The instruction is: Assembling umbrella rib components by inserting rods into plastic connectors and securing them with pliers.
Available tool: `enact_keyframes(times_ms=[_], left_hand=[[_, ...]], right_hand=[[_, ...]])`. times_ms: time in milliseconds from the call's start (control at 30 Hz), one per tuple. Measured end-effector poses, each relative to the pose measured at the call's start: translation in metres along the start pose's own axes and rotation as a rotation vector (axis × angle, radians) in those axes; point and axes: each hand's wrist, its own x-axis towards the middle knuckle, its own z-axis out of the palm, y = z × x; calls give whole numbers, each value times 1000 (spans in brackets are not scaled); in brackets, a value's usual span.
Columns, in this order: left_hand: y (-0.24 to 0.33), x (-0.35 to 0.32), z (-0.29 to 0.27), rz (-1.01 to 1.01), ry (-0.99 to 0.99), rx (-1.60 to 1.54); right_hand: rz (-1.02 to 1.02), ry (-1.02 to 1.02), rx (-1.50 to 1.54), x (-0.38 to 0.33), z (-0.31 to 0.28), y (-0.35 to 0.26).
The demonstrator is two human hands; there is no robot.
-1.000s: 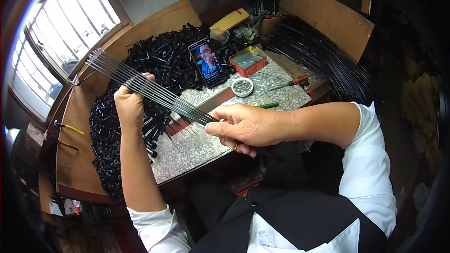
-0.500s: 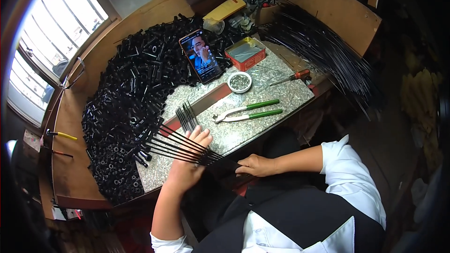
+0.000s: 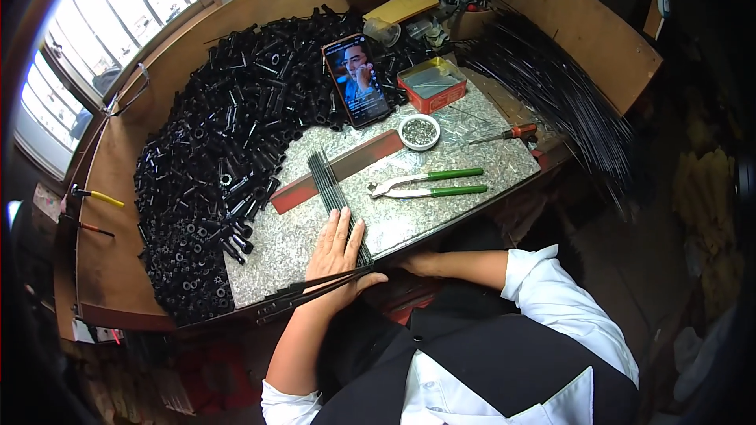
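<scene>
My left hand (image 3: 335,256) lies with fingers stretched out flat on a bundle of thin metal rods (image 3: 324,175) at the front of the speckled worktop (image 3: 276,256). The rods' far ends rest across a red-sided metal bar (image 3: 346,166). From the worktop's edge, black rods (image 3: 307,291) run leftward over my left wrist, their loose ends hanging past the board. My right hand (image 3: 421,263) is by the front edge, near the rods' close ends; its fingers are hidden. Right of the bundle lie green-handled pincers (image 3: 429,182).
A heap of black tubular parts (image 3: 228,126) covers the left and back. Behind the bar are a phone (image 3: 356,81), a white bowl of small metal pieces (image 3: 419,133) and a red tin (image 3: 433,86). A screwdriver (image 3: 504,134) and long black rods (image 3: 559,86) lie right.
The black rods fanned above my left hand have swung down and left across the wrist. My left hand now lies flat on the bundle. The right hand has slipped partly under the edge.
</scene>
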Motion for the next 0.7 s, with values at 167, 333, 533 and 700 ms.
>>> enact_keyframes(times_ms=[167, 333, 533, 700], left_hand=[[-2, 4, 0, 5, 0, 19], [-4, 5, 6, 12, 9, 36], [-7, 1, 7, -15, 36, 37], [-6, 1, 2, -83, 2, 70]], right_hand=[[117, 124, 122, -4, -16, -25], [188, -121, -84, -20, -46, -43], [43, -296, -77, -51, -100, -92], [-108, -416, -5, -64, -167, -142]])
